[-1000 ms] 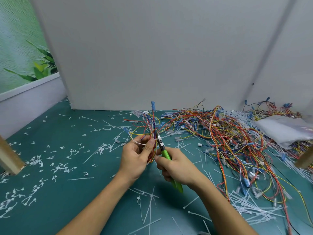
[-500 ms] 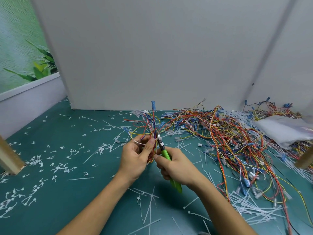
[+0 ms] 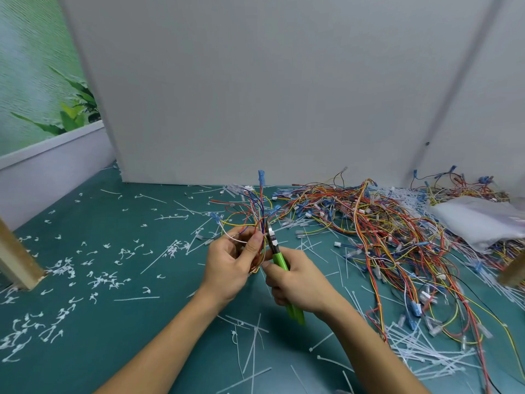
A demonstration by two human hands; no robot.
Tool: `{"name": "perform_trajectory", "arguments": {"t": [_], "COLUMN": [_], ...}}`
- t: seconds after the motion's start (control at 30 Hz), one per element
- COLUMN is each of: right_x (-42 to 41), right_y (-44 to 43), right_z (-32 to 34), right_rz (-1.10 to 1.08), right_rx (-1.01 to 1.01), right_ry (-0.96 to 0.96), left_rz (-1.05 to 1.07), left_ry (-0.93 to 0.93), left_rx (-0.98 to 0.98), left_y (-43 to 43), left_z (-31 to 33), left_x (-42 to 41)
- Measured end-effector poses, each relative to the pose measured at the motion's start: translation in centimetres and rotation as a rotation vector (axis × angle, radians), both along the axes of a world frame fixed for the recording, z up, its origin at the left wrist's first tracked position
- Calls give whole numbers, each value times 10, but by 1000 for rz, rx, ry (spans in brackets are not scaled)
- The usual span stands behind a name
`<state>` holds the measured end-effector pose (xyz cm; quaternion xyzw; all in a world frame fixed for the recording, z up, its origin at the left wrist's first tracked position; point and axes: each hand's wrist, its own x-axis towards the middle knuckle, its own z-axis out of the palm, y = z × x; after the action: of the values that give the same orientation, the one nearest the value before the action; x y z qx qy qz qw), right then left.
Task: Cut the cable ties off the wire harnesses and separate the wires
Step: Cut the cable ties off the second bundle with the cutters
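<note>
My left hand (image 3: 231, 265) grips a small wire harness (image 3: 252, 211) of red, blue, yellow and white wires that fan upward, with blue connectors at the tips. My right hand (image 3: 298, 282) holds green-handled cutters (image 3: 279, 260); their metal jaws point up against the bundle just above my left thumb. Whether a cable tie sits between the jaws is hidden by my fingers. A large tangled pile of wire harnesses (image 3: 383, 231) lies on the green mat to the right.
Cut white cable ties (image 3: 93, 280) litter the green mat (image 3: 142, 351) on the left and in front. A heap of long ties (image 3: 420, 351) lies at lower right. A clear plastic bag (image 3: 480, 220) sits at right. A white panel (image 3: 255, 95) stands behind; wooden posts (image 3: 17, 263) flank the edges.
Nothing has clearly changed; both hands stay together at the bundle, with the cutter jaws held at the same spot.
</note>
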<state>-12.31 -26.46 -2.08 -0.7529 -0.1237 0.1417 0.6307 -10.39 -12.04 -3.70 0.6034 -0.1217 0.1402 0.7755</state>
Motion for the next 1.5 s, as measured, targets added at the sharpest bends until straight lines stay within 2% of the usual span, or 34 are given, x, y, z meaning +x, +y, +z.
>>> {"name": "perform_trajectory", "arguments": {"t": [0.17, 0.6, 1.0, 1.5], "right_x": [-1, 4, 4, 1], "right_y": [-1, -5, -5, -4], "right_z": [3, -2, -2, 3], "right_rz": [-19, -21, 5, -5], "right_rx": [-29, -58, -19, -14], "right_ry": [-45, -12, -19, 56], "left_rz": [4, -9, 19, 27], "left_ry": [1, 12, 26, 59], "left_rx": [-15, -39, -39, -48], "left_y": [-1, -3, -3, -4], "left_z": [0, -1, 0, 1], "left_x": [0, 1, 1, -1]}}
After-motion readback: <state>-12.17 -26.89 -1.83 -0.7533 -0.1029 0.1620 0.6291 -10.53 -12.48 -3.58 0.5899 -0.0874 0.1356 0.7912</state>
